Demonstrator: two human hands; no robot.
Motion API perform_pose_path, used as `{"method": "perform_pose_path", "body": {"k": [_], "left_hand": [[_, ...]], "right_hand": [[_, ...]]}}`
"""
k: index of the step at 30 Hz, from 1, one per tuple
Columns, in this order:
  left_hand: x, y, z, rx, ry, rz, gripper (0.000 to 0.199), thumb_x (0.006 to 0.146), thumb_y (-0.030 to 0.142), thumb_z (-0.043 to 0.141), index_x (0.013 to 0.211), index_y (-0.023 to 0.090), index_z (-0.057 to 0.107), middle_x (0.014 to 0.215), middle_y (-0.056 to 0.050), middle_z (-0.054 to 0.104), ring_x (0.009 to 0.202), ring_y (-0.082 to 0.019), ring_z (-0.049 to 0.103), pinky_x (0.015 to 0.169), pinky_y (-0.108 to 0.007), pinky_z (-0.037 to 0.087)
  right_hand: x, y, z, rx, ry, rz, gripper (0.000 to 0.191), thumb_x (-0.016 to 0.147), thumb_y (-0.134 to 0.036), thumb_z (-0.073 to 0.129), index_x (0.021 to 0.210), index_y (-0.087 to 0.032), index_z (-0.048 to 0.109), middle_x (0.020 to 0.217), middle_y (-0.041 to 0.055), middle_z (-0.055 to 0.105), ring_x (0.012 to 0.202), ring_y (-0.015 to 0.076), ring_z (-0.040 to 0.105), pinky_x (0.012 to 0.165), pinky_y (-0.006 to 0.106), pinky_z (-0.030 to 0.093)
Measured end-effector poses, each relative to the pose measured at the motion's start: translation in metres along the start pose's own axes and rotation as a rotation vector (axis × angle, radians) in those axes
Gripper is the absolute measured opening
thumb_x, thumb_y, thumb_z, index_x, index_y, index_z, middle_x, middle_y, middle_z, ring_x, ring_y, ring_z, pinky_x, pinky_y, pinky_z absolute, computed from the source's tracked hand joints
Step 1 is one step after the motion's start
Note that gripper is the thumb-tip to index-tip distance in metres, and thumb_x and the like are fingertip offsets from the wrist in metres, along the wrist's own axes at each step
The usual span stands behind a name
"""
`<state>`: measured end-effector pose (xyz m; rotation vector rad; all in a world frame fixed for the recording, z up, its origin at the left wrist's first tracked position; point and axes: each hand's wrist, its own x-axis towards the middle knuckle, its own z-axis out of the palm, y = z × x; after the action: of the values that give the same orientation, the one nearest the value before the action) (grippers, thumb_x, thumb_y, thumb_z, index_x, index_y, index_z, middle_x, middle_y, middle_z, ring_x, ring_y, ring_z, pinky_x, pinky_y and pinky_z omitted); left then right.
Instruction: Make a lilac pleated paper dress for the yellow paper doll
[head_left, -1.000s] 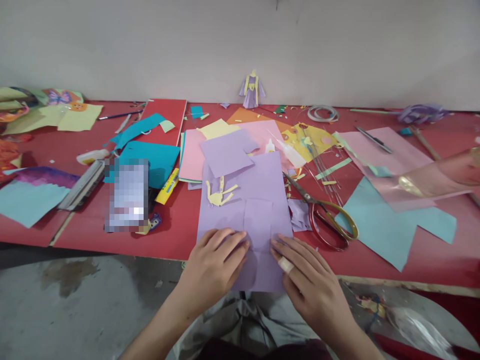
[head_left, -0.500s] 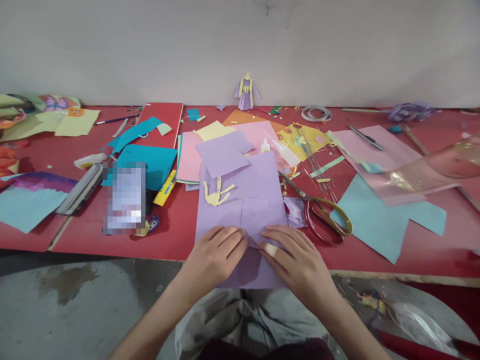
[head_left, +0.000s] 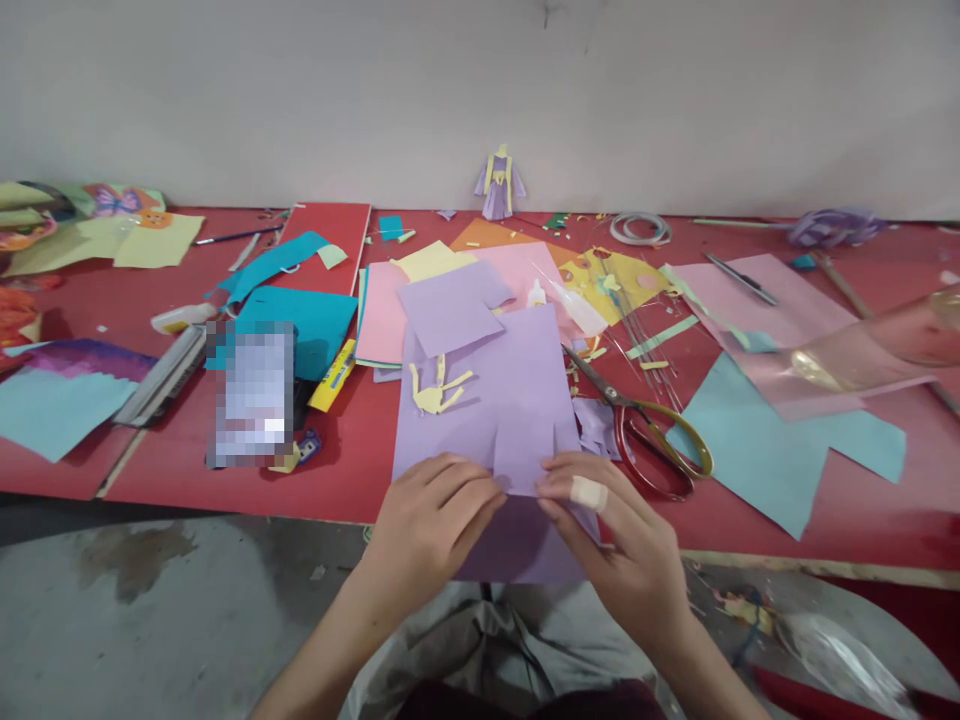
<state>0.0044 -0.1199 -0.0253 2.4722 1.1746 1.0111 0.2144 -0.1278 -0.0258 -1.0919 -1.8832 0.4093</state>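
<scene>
A small purple paper piece [head_left: 523,455] lies between my hands, over a large purple paper sheet [head_left: 487,370] that overhangs the table's front edge. My left hand [head_left: 442,505] pinches the small piece near its lower left corner, fingers curled. On its right side my right hand [head_left: 611,520], with a white bandage around one finger, pinches the same piece at the lower edge. Beyond them a pale yellow cut-paper shape [head_left: 431,398] and a purple square of paper [head_left: 450,308] rest on the large sheet. Scissors [head_left: 652,430] with red and yellow handles lie right of it.
A paper doll in a dress [head_left: 499,185] leans against the wall. At left are a phone-like blurred object [head_left: 255,395], a yellow box [head_left: 332,376] and teal paper [head_left: 315,320]. Light blue paper [head_left: 757,440], a pen [head_left: 742,278] and thin wires lie at right.
The small purple piece now shows more fully, raised between the fingertips. My right hand has shifted slightly right, its fingers now on the piece's lower right edge.
</scene>
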Motion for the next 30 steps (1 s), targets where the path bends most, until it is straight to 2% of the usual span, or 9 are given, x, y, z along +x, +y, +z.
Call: {"method": "perform_pose_path", "body": {"k": [3, 6, 8, 11, 16, 19, 24, 27, 30], "left_hand": [[0.002, 0.004, -0.005, -0.05, 0.044, 0.007, 0.008, 0.097, 0.013, 0.059, 0.101, 0.016, 0.065, 0.091, -0.005, 0.073, 0.083, -0.016, 0.064, 0.075, -0.029, 0.053], [0.0, 0.005, -0.007, 0.046, 0.084, 0.107, 0.015, 0.095, 0.01, 0.058, 0.108, 0.015, 0.066, 0.096, -0.007, 0.074, 0.09, -0.018, 0.065, 0.08, -0.031, 0.054], [-0.004, 0.003, -0.006, 0.128, 0.082, 0.155, 0.018, 0.095, 0.009, 0.057, 0.11, 0.014, 0.066, 0.1, -0.008, 0.074, 0.094, -0.02, 0.066, 0.083, -0.032, 0.053], [-0.01, 0.001, -0.002, 0.18, 0.052, 0.134, 0.019, 0.095, 0.01, 0.058, 0.112, 0.012, 0.067, 0.104, -0.009, 0.073, 0.098, -0.022, 0.065, 0.086, -0.034, 0.052], [-0.012, 0.005, 0.003, 0.078, 0.072, 0.097, 0.018, 0.095, 0.009, 0.059, 0.11, 0.014, 0.068, 0.099, -0.008, 0.073, 0.096, -0.021, 0.063, 0.084, -0.035, 0.051], [-0.004, 0.014, 0.0, -0.128, 0.145, -0.025, 0.015, 0.094, 0.009, 0.062, 0.105, 0.015, 0.07, 0.089, -0.005, 0.072, 0.083, -0.015, 0.063, 0.074, -0.027, 0.051], [0.006, 0.026, -0.004, -0.545, 0.129, -0.434, 0.009, 0.093, 0.015, 0.066, 0.089, 0.018, 0.073, 0.081, 0.0, 0.074, 0.074, -0.011, 0.068, 0.069, -0.02, 0.054], [0.005, 0.026, -0.003, -0.636, 0.085, -0.567, 0.01, 0.093, 0.019, 0.066, 0.087, 0.02, 0.074, 0.079, 0.001, 0.075, 0.073, -0.011, 0.069, 0.067, -0.019, 0.054], [0.005, 0.023, -0.002, -0.622, 0.117, -0.527, 0.01, 0.094, 0.018, 0.066, 0.088, 0.02, 0.074, 0.087, 0.0, 0.075, 0.084, -0.012, 0.07, 0.076, -0.021, 0.055]], "right_hand": [[0.007, -0.007, -0.004, 0.006, 0.073, -0.021, 0.023, 0.086, -0.004, 0.067, 0.097, -0.024, 0.069, 0.083, 0.0036, 0.072, 0.084, 0.021, 0.069, 0.075, 0.037, 0.058], [0.008, -0.007, -0.004, -0.007, 0.098, -0.021, 0.025, 0.085, -0.003, 0.067, 0.097, -0.025, 0.071, 0.084, 0.0024, 0.073, 0.076, 0.0181, 0.069, 0.07, 0.032, 0.058], [0.004, -0.003, -0.003, -0.026, 0.086, -0.004, 0.024, 0.087, -0.004, 0.066, 0.098, -0.024, 0.072, 0.087, 0.0027, 0.074, 0.077, 0.0167, 0.072, 0.071, 0.029, 0.059], [-0.004, 0.002, 0.0, -0.043, 0.022, -0.013, 0.021, 0.09, -0.005, 0.063, 0.1, -0.023, 0.071, 0.092, 0.0041, 0.075, 0.082, 0.0163, 0.074, 0.076, 0.027, 0.06], [-0.011, -0.003, 0.001, 0.021, -0.02, -0.036, 0.022, 0.09, -0.004, 0.063, 0.102, -0.022, 0.068, 0.086, 0.0034, 0.073, 0.078, 0.0158, 0.071, 0.07, 0.027, 0.059], [-0.007, -0.01, -0.001, 0.014, 0.045, -0.003, 0.025, 0.087, -0.005, 0.066, 0.105, -0.023, 0.067, 0.085, 0.0037, 0.071, 0.079, 0.0178, 0.068, 0.07, 0.031, 0.057], [0.002, -0.013, -0.004, -0.015, 0.104, 0.063, 0.016, 0.089, -0.012, 0.067, 0.099, -0.024, 0.067, 0.09, 0.0053, 0.071, 0.093, 0.023, 0.065, 0.083, 0.04, 0.056], [0.004, -0.013, -0.005, 0.034, 0.065, 0.143, 0.008, 0.092, -0.016, 0.064, 0.093, -0.024, 0.065, 0.086, 0.0031, 0.07, 0.084, 0.0186, 0.068, 0.074, 0.03, 0.058], [0.005, -0.016, -0.006, 0.023, 0.012, 0.202, 0.008, 0.091, -0.017, 0.065, 0.089, -0.024, 0.065, 0.075, -0.0025, 0.069, 0.064, 0.0112, 0.066, 0.059, 0.018, 0.054]]}}
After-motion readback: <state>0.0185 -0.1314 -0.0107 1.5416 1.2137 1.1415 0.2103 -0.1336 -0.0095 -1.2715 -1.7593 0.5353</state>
